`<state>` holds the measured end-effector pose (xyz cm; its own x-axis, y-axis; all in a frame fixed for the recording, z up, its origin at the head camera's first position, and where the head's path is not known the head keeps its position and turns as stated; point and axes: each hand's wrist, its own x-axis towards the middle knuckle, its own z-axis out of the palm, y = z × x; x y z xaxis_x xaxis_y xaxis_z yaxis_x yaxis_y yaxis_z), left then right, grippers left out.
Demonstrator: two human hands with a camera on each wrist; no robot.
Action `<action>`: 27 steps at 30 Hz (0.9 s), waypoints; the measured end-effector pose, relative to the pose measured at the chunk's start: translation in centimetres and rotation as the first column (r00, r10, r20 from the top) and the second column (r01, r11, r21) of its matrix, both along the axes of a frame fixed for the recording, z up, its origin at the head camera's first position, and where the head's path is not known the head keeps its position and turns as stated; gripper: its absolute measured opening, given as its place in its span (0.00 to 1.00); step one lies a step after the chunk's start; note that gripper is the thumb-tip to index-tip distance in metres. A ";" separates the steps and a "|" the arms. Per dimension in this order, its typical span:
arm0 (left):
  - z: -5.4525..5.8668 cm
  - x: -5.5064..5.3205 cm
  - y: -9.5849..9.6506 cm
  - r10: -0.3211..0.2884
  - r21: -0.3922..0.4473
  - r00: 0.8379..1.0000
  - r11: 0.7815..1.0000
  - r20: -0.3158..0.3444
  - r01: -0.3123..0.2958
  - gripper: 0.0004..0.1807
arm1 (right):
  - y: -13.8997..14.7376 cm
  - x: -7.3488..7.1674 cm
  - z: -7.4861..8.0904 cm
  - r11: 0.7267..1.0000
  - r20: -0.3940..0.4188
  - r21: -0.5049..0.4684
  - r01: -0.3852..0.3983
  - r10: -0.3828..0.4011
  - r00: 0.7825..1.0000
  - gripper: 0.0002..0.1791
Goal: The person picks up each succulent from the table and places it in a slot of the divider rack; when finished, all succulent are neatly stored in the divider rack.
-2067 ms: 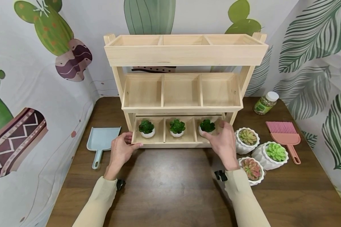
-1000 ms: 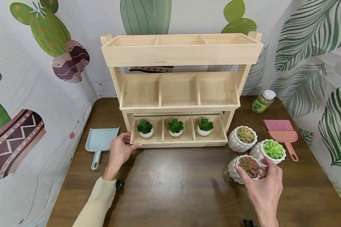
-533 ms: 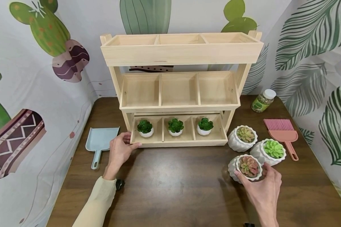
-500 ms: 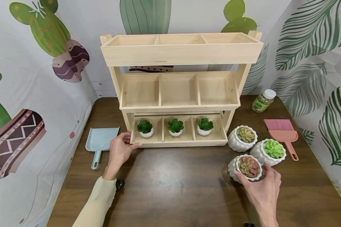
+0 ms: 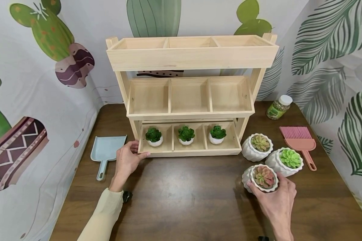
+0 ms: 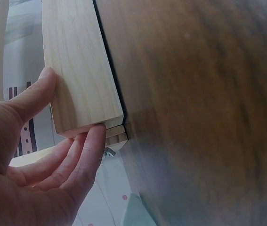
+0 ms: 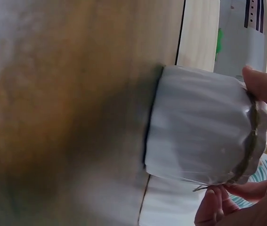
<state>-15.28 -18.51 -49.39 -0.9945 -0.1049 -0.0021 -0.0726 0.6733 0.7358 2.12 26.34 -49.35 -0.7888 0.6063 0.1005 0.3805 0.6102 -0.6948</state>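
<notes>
A three-tier wooden plant stand (image 5: pixel 190 58) stands on the table. My left hand (image 5: pixel 128 160) holds the front left corner of its bottom tier, thumb (image 6: pixel 36 94) on the front board and fingers against the end. Three small dark green succulents in white pots (image 5: pixel 186 135) sit one per compartment there. At the right, my right hand (image 5: pixel 276 201) grips the rim of a white pot with a reddish succulent (image 5: pixel 263 176), thumb on one side and fingers on the other. In the right wrist view that pot (image 7: pixel 199 125) stands on the table.
Beside the gripped pot are a white pot with a yellowish succulent (image 5: pixel 257 147) and one with a bright green succulent (image 5: pixel 285 162). A pink brush (image 5: pixel 301 144) and a jar with a white lid (image 5: pixel 279 107) lie farther right. A blue dustpan (image 5: pixel 107 149) lies left.
My right hand has left the small succulent in the right bottom compartment, moved right and toward me, and taken hold of the reddish succulent's pot. The left hand stays in place.
</notes>
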 end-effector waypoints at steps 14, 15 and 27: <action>-0.1 0.0 0.0 0.000 0.003 1.000 1.000 -0.001 0.000 0.35 | -0.2 0.0 -0.7 0.999 -0.055 -0.011 0.042 -0.043 0.998 0.53; -0.1 0.0 0.0 0.001 0.005 1.000 1.000 0.000 -0.001 0.35 | -0.2 0.0 -0.7 0.999 -0.055 -0.009 0.043 -0.044 0.998 0.52; -0.1 0.0 0.0 0.006 0.002 1.000 1.000 -0.001 -0.006 0.35 | -0.2 0.0 -0.4 0.998 -0.076 0.002 0.063 -0.062 0.995 0.50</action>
<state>-15.31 -18.50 -49.51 -0.9938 -0.1109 -0.0018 -0.0762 0.6712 0.7374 2.11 26.16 -49.71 -0.7393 0.6537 0.1615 0.3642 0.5899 -0.7206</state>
